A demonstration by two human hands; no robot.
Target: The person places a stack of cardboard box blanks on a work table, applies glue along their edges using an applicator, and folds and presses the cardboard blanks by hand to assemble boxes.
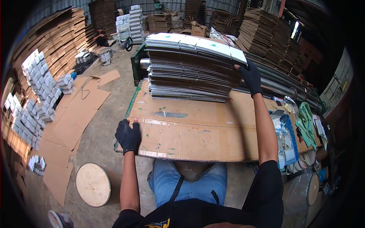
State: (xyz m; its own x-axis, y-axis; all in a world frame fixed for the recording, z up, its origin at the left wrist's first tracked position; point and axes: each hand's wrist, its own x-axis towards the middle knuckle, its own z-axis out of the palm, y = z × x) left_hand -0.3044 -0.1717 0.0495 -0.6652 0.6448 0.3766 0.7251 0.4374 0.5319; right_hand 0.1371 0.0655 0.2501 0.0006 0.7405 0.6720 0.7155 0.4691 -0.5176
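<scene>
one stack (pixel 190 78), long axis left to right; right hand (pixel 251 78) touches its right end, left hand (pixel 128 136) one table (pixel 190 140); both grips unclear

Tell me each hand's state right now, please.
Left hand: at the near-left corner of the cardboard tabletop; grip cannot be told.
Right hand: against the right end of the sheet stack; grip cannot be told.

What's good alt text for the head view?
A gloved right hand touches the right end of a tall cardboard stack on a table; the gloved left hand rests at the near-left corner. Cardboard piles stand behind.
</scene>
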